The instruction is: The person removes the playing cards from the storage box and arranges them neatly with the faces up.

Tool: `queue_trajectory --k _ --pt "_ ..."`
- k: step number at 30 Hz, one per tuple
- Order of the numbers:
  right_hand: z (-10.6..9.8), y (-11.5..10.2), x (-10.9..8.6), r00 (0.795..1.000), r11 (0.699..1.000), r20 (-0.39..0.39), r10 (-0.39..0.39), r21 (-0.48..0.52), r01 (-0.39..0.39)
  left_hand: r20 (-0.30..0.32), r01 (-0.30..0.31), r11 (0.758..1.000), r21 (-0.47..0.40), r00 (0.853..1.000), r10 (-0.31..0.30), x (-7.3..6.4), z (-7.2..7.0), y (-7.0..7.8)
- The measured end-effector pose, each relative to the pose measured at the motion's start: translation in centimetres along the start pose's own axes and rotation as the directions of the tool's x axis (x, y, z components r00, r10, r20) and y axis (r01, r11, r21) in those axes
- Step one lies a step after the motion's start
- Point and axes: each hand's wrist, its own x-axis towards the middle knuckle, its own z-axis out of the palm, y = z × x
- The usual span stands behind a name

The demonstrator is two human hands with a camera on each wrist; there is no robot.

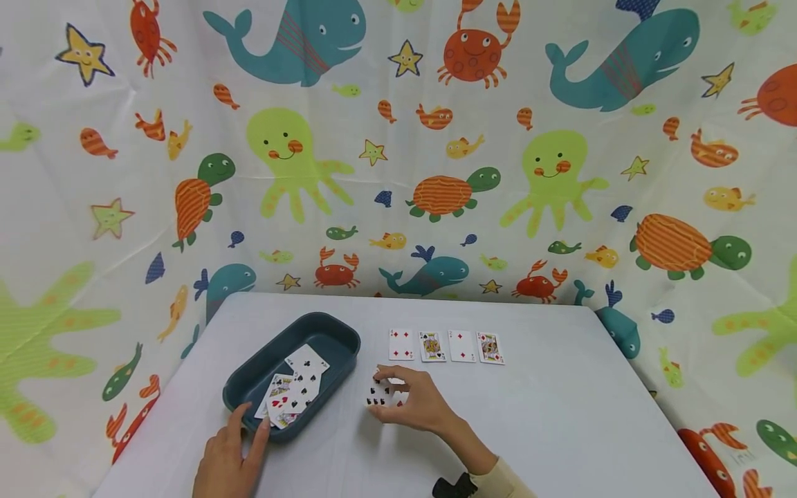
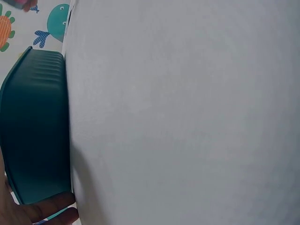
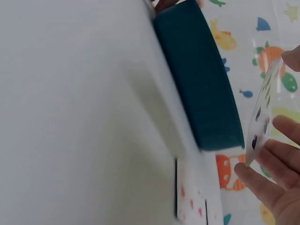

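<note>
My right hand point(image 1: 414, 401) pinches a playing card with black pips point(image 1: 377, 395) between thumb and fingertips, above the table and right of the tray. In the right wrist view the card point(image 3: 262, 115) stands almost edge-on, clear of the table. Partly behind that hand, a card with red pips point(image 1: 401, 399) shows. At the near end of a dark teal tray point(image 1: 339, 325), my left hand point(image 1: 230, 449) grips the rim, index finger and thumb over it, other fingers against the outer wall point(image 2: 37, 126). Several overlapping cards point(image 1: 305, 384) lie face up inside the tray.
Beyond my right hand, a row of face-up cards point(image 1: 432, 346) lies on the white table point(image 1: 560, 401), number cards and kings among them. A curtain printed with sea animals point(image 1: 373, 187) hangs behind the table's far edge.
</note>
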Motion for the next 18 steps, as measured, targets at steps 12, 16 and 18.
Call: queue_trajectory --k 12,16,18 --pt "-4.2 2.1 -3.1 1.000 0.988 0.008 0.011 -0.154 -0.010 -0.007 -0.008 1.000 -0.002 1.000 0.008 -0.2 -0.3 0.1" --pt "-5.3 2.6 -3.6 1.000 0.972 0.015 -0.014 -0.233 0.017 0.001 -0.006 1.000 -0.008 1.000 0.006 -0.2 -0.3 0.1" --pt "-5.8 2.9 -3.8 0.999 0.955 0.026 -0.033 -0.293 0.039 0.006 -0.003 1.000 -0.011 1.000 0.003 -0.3 -0.3 0.1"
